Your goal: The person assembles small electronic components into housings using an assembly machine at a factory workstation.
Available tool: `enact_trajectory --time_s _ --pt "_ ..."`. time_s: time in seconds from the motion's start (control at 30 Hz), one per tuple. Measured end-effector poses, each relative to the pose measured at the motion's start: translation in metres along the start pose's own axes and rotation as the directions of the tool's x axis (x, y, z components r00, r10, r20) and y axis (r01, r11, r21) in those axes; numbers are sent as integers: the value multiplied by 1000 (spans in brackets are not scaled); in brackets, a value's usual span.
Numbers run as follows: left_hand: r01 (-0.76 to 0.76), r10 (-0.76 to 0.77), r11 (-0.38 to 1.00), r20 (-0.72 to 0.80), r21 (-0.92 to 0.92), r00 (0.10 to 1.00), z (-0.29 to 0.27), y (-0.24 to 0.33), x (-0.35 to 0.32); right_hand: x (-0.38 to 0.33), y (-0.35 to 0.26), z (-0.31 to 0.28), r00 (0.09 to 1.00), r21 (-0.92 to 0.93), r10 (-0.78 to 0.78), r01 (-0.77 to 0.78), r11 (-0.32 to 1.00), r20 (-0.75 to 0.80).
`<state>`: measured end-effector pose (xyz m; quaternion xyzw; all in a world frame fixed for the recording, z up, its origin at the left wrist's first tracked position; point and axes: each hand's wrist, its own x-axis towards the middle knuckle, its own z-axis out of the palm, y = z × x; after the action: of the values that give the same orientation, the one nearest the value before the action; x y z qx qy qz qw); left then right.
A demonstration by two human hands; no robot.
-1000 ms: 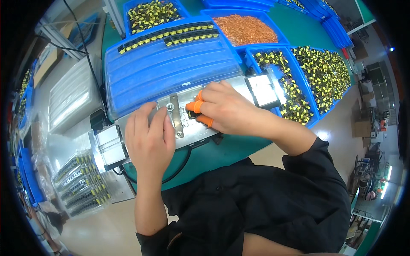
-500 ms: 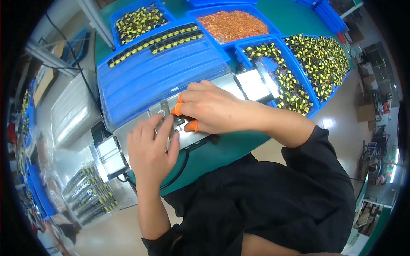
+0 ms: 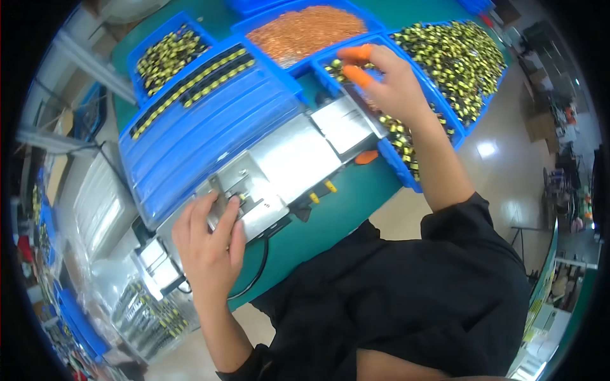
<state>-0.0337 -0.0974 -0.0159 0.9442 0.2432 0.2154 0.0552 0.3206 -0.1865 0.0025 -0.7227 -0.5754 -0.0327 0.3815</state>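
Observation:
My left hand [image 3: 208, 244] rests at the near left of a long metal fixture [image 3: 298, 152], its fingers apart. The index fingertip touches or hovers by a small slotted metal block [image 3: 238, 198] there; which of the two I cannot tell. Orange finger covers sit on the fingertips of my right hand [image 3: 397, 86]. That hand is over a blue bin [image 3: 445, 105] of small black-and-yellow parts [image 3: 400, 136], thumb and forefinger apart, and I make out nothing between them.
Clear-covered blue trays [image 3: 210, 133] behind the fixture carry rows of black-and-yellow parts [image 3: 210, 82]. Farther back stands a bin of copper-coloured pieces [image 3: 305, 32]. More yellow-and-black parts fill bins at left [image 3: 168, 60] and right [image 3: 451, 60]. A black cable [image 3: 260, 267] hangs in front.
My right hand has left the metal block and moved right and away, over the bin of parts. My left hand stays by the block. The whole view has shifted.

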Motion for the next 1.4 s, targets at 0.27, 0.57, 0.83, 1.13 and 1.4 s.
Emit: enact_trajectory --time_s 0.27,0.57,0.83,1.13,1.4 --pt "170 -163 982 76 -85 984 2 10 9 -17 126 -31 850 -391 519 -449 804 90" --pt "211 -242 954 -135 -215 961 4 15 26 -25 161 -2 669 -552 685 -467 690 290" --pt "287 -288 958 -98 -28 953 8 -101 109 -27 145 4 754 -406 593 -466 786 282" --pt "416 -368 878 222 -236 903 35 -145 148 -16 130 2 833 179 536 -553 813 139" --pt "270 -257 948 98 -165 961 38 -130 148 -14 108 4 869 487 483 -469 737 107"
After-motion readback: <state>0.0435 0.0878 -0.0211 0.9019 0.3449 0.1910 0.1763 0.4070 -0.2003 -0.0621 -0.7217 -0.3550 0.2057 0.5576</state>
